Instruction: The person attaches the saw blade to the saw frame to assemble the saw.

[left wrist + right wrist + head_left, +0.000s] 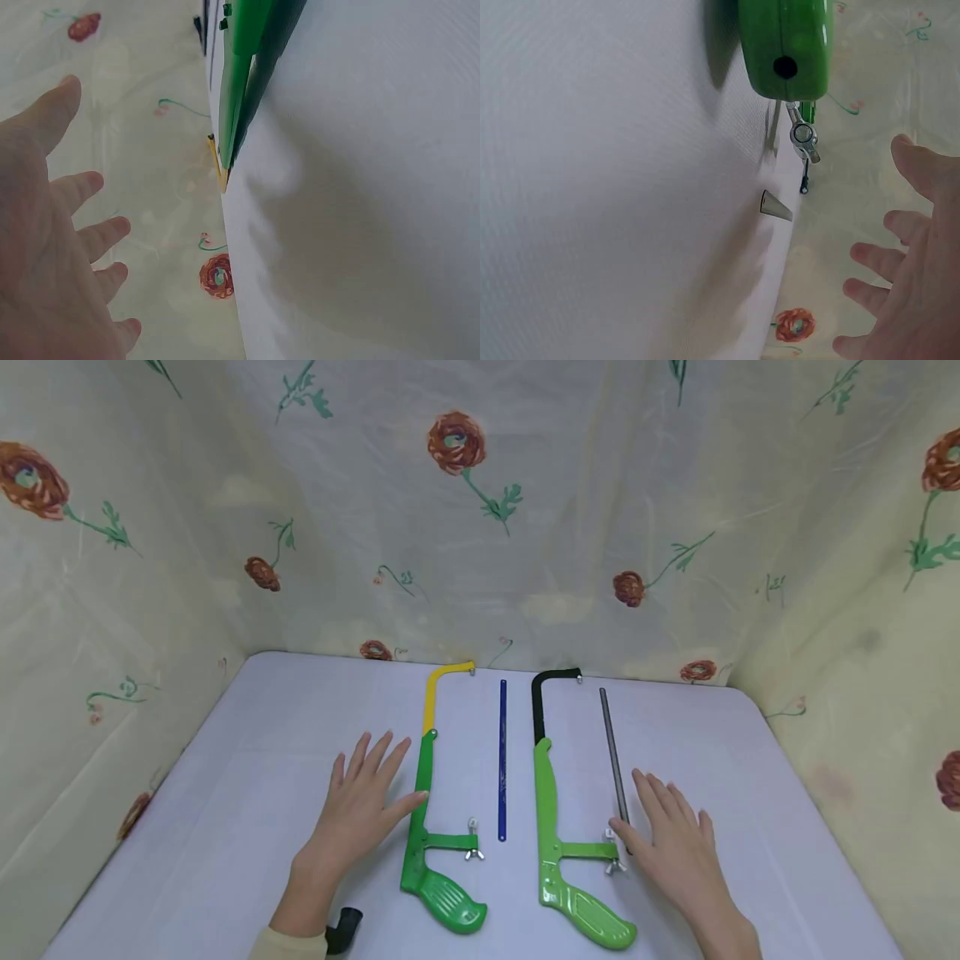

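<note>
Fingers spread, my left hand (352,818) hovers palm down beside a hacksaw frame (423,785) with a dark green handle and a yellow front arm. Over on the right, my right hand (675,852) hovers, fingers extended, near a second hacksaw frame (547,793), light green with a black front arm. Neither frame has a blade fitted. A loose blue hacksaw blade (503,760) lies between them. The thin grey metal rod (612,747) lies right of the second frame, its near end partly behind my right thumb; the right wrist view shows that end (776,207). Both hands hold nothing.
A white cloth covers the table (300,710). Flowered curtain sheeting (570,485) stands behind it and at both sides. Each frame carries a wing nut (474,854) on its short crossbar. A black curved piece (345,928) shows beside my left wrist.
</note>
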Tool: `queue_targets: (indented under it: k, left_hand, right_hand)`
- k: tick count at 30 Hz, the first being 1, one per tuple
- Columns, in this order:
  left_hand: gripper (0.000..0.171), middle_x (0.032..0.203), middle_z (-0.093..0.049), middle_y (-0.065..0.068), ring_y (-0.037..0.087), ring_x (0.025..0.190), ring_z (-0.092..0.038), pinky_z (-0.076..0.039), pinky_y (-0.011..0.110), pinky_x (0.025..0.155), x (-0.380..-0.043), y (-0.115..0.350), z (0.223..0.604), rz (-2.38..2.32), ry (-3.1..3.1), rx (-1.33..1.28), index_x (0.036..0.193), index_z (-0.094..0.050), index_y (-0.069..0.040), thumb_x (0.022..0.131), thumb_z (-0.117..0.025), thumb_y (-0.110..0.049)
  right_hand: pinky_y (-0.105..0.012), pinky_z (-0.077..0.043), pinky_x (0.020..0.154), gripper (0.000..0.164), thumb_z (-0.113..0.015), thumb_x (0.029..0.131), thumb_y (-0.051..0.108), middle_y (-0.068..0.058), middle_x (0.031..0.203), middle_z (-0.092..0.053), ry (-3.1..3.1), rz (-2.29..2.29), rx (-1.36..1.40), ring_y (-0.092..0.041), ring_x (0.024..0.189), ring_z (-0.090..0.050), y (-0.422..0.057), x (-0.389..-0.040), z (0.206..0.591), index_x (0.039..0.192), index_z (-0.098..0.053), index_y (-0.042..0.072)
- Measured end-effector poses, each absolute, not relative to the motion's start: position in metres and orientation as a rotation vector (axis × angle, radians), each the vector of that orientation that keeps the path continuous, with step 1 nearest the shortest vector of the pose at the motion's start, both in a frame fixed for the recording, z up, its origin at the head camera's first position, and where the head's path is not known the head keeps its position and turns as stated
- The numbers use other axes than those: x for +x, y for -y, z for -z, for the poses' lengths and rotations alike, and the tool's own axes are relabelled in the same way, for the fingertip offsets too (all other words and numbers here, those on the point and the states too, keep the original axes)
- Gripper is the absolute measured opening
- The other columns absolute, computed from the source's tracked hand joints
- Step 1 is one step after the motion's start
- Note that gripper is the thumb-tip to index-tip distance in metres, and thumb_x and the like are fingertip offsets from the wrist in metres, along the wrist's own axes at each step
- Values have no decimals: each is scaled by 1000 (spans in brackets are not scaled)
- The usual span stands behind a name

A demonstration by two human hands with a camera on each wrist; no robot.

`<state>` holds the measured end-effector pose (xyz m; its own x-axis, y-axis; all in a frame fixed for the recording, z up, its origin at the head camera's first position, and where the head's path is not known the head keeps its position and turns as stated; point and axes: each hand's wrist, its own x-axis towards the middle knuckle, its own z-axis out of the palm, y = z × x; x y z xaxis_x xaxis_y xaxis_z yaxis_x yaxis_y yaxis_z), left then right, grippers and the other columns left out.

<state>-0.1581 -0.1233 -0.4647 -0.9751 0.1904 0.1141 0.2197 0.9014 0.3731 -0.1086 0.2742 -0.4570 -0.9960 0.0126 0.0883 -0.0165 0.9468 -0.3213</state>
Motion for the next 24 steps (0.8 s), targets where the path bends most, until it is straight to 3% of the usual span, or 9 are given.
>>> queue_targets:
  k: [24]
  left_hand:
    - [86,164,-29,5,34,155,-13,-13,67,119,-159,95,461,561,3017,-464,155,-33,-26,85,-60,-69]
  right_hand:
    - [-75,-18,108,88,-54,95,59,-33,148,-39,3057,-589,-93,-52,136,-35,-280,-115,459,158,-18,8]
